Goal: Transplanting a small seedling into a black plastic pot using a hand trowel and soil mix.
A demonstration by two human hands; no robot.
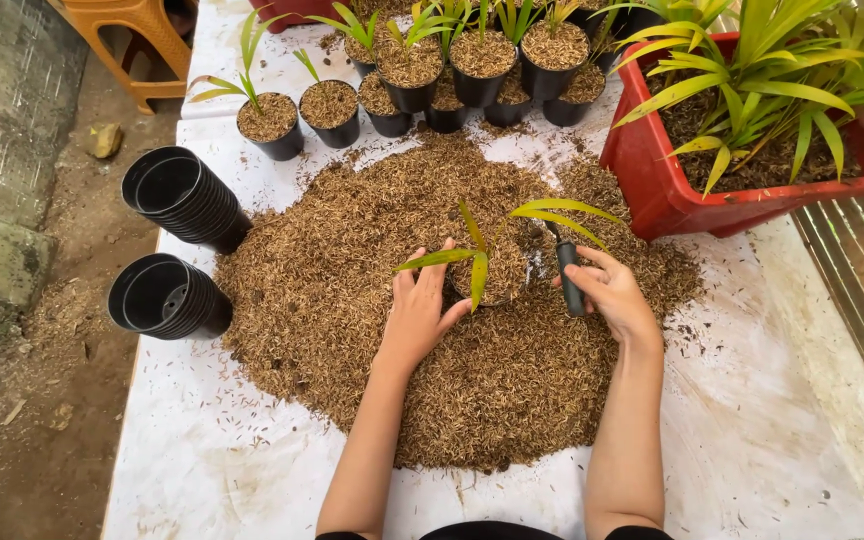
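A small black pot filled with brown husk mix holds a young green seedling [479,255]; it sits in the middle of a wide husk pile [372,330]. My left hand [420,310] rests flat against the pot's left side, fingers apart, touching the pot and the husk. My right hand [612,295] is closed around the black handle of a small tool [569,278], whose front end lies by the pot's right rim.
Two stacks of empty black pots [184,200] [165,297] lie on the white sheet at left. Several planted pots [422,75] line the far edge. A red planter [672,190] with leafy plants stands far right. An orange stool [142,45] sits beyond the table.
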